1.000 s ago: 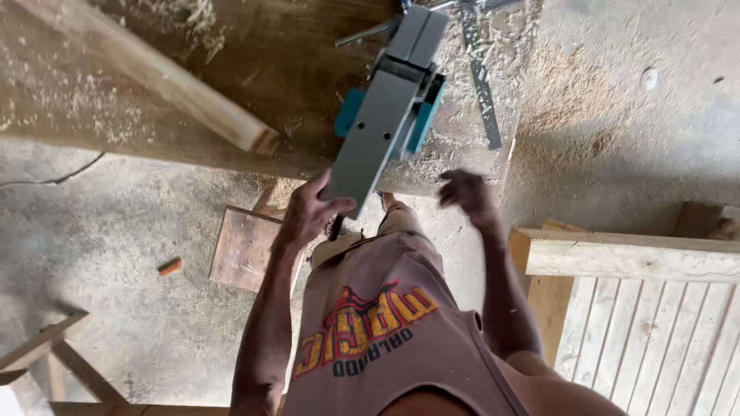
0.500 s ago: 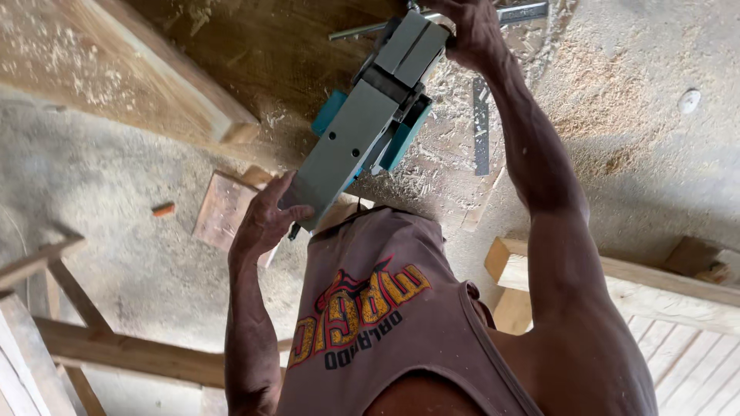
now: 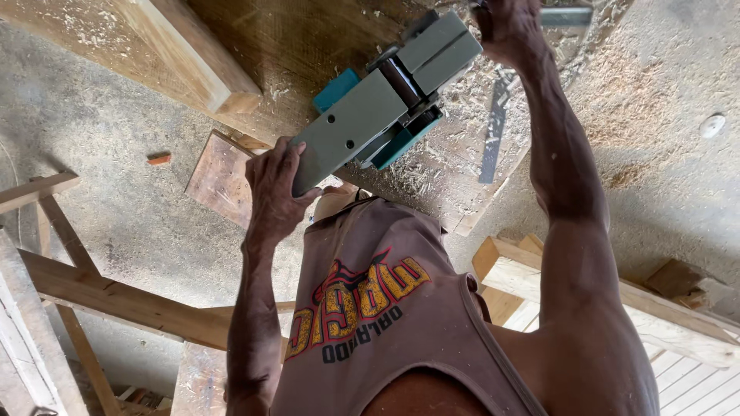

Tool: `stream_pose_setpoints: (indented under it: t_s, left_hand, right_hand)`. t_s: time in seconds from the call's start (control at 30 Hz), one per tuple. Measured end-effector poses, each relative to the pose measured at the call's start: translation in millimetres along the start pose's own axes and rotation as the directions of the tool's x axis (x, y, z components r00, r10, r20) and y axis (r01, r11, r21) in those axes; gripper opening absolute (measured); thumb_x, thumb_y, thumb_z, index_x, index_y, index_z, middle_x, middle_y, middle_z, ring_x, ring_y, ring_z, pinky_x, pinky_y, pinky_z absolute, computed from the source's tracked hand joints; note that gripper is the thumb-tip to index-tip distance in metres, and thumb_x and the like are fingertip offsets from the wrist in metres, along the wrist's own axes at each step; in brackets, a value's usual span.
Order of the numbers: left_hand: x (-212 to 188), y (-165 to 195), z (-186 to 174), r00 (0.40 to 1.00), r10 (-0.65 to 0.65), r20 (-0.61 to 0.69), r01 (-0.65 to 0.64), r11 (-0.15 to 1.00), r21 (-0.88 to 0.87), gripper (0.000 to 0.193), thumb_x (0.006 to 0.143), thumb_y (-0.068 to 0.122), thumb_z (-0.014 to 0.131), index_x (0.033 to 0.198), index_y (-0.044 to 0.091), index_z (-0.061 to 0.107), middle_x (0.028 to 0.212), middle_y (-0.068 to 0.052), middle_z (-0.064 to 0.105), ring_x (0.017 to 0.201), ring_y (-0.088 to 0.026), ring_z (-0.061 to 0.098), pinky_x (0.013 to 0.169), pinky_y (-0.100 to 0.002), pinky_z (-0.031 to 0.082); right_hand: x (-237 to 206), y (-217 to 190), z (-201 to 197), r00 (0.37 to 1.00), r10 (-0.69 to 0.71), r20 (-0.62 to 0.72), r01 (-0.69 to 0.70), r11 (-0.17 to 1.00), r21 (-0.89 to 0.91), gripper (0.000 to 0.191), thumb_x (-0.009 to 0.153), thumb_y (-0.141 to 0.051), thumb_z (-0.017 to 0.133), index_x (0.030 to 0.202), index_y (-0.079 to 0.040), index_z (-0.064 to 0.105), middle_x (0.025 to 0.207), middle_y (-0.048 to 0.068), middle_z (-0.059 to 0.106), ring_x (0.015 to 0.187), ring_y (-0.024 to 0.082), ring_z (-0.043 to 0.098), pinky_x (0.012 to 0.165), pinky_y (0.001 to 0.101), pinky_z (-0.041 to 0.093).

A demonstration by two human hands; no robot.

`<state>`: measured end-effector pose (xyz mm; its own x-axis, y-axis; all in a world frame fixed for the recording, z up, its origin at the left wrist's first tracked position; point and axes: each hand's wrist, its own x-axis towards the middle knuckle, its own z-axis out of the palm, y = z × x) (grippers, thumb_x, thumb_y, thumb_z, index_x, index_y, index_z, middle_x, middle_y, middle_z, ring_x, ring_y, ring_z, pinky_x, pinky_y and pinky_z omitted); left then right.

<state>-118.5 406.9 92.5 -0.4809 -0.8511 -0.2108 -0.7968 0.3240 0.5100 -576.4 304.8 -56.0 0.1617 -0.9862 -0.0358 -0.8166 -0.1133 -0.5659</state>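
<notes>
Broad dark workbench top (image 3: 308,46) behind and under the planer, strewn with shavings and sawdust, probably cuttings from work on the wood. Grey concrete floor (image 3: 655,115) to the right of the planer, dusted pale with the same sawdust. Thick pale timber beam (image 3: 193,54) up and left of the planer, lying slantwise on the bench.

Brown sleeveless shirt (image 3: 385,308) directly below the planer. Bears the only printed mark in view: a curved red-and-yellow emblem with a row of dark letters beside it, across the chest. No packages or signs anywhere.

Electric planer (image 3: 385,108) held up off the bench, between chest and bench top, turned over with the flat grey sole facing the camera and the teal body beneath. Likely turned that way to bring the sole and cutter slot into sight. Left hand (image 3: 274,192) clamped on the near lower end, fingers curled over the plate's edge. Right hand (image 3: 509,27) closed in a fist at the far upper end, steadying it; exact grip partly cut off by the frame edge.

Steel ruler (image 3: 493,131) flat on the bench just right of the planer. Small square board (image 3: 220,173) left of the planer's near end, on the floor. Tiny orange scrap (image 3: 159,159) further left.
</notes>
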Motion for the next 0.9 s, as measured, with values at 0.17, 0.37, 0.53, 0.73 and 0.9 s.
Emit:
stream_pose_setpoints:
  t_s: [0.17, 0.37, 0.53, 0.73, 0.9]
  left_hand:
    - [12.8, -20.8, -14.7, 0.997, 0.042, 0.067, -0.044, 0.999, 0.030, 0.097, 0.069, 0.025, 0.094, 0.151, 0.007, 0.044, 0.160, -0.014, 0.037, 0.141, -0.037, 0.038, 0.120, -0.060, 0.021]
    - [43.5, 5.6, 11.9, 0.953, 0.301, -0.022, -0.300, 0.953, 0.043, 0.074, 0.085, 0.033, 0.088, 0.145, 0.010, 0.052, 0.159, -0.011, 0.041, 0.146, -0.037, 0.039, 0.118, -0.069, 0.015]
    - [77.4, 45.2, 61.4, 0.856, 0.516, -0.043, -0.516, 0.857, 0.006, 0.052, 0.098, 0.031, 0.077, 0.143, 0.011, 0.059, 0.162, -0.006, 0.041, 0.147, -0.037, 0.040, 0.120, -0.071, 0.020]
    - [79.1, 49.9, 72.4, 0.830, 0.557, -0.014, -0.552, 0.826, 0.111, 0.043, 0.099, 0.015, 0.070, 0.142, 0.014, 0.063, 0.165, 0.002, 0.038, 0.145, -0.039, 0.040, 0.117, -0.073, 0.027]
    - [79.2, 49.2, 76.1, 0.841, 0.540, 0.014, -0.535, 0.828, 0.169, 0.050, 0.096, 0.007, 0.069, 0.144, 0.018, 0.063, 0.168, 0.003, 0.031, 0.147, -0.041, 0.038, 0.119, -0.074, 0.026]
  right_hand:
    - [-62.0, 7.0, -11.5, 0.972, -0.080, -0.220, 0.113, 0.983, 0.142, 0.022, 0.110, -0.007, 0.060, 0.131, -0.004, 0.061, 0.096, 0.011, 0.069, 0.062, 0.007, 0.051, 0.045, 0.0235, 0.041]
    - [-137.8, -7.9, -9.0, 0.895, 0.050, -0.444, 0.070, 0.966, 0.249, 0.020, 0.124, -0.020, 0.056, 0.117, -0.002, 0.059, 0.091, 0.013, 0.073, 0.054, 0.006, 0.045, 0.048, 0.0268, 0.035]
    - [-191.2, -62.5, 16.8, 0.805, 0.322, -0.499, -0.029, 0.860, 0.509, 0.032, 0.117, -0.032, 0.051, 0.111, -0.002, 0.059, 0.093, 0.017, 0.079, 0.043, 0.001, 0.039, 0.040, 0.0247, 0.030]
    - [-214.3, -134.2, 52.2, 0.745, 0.551, -0.375, -0.023, 0.584, 0.811, 0.028, 0.112, -0.031, 0.059, 0.113, -0.003, 0.063, 0.083, 0.005, 0.068, 0.045, 0.001, 0.037, 0.040, 0.0237, 0.030]
    - [-214.8, -164.8, 59.2, 0.683, 0.701, -0.204, -0.047, 0.321, 0.946, 0.027, 0.110, -0.029, 0.065, 0.116, -0.003, 0.061, 0.066, -0.008, 0.043, 0.052, 0.000, 0.035, 0.044, 0.0217, 0.028]
